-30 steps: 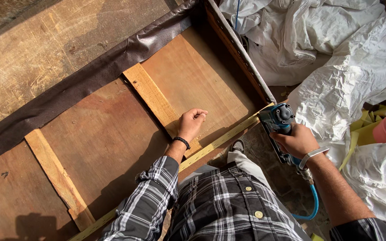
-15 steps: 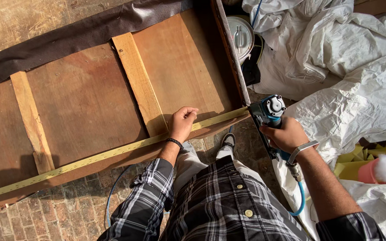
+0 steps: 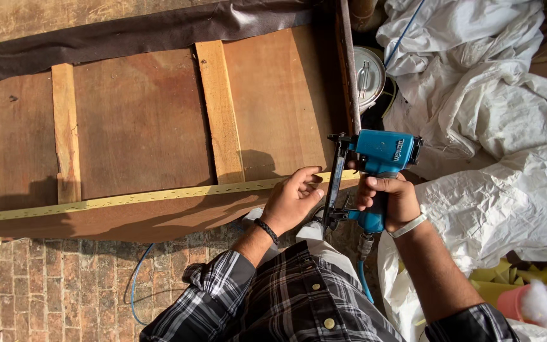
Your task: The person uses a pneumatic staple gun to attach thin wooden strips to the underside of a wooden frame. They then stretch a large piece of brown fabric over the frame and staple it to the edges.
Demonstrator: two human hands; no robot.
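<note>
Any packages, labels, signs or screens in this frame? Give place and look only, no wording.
Label on the blue pneumatic stapler, held in the right hand: a small dark strip with pale lettering on its top right side.
Round dial gauge, upper right beside the wooden frame: white face, metal rim.
No packages, signs or screens.

Matt brown plywood panel (image 3: 140, 120), stained and blotchy, with paler raw wooden battens (image 3: 220, 107), rough-sawn. Pale yellow-green strip (image 3: 128, 199) along the near edge, matt, dotted with small marks. Dark brown sheet (image 3: 128, 35), faintly glossy, creased. Blue air stapler (image 3: 378, 171), smooth semi-gloss body, black metal magazine. Blue hose (image 3: 135, 285), smooth plastic or rubber. Crumpled white sheeting (image 3: 508, 183), thin, slightly shiny. Round metal lid (image 3: 367, 75), shiny. Brick paving floor (image 3: 45, 291), rough and matt. Plaid woven cloth sleeve (image 3: 216, 285). White fluffy wadding (image 3: 546, 307).
</note>
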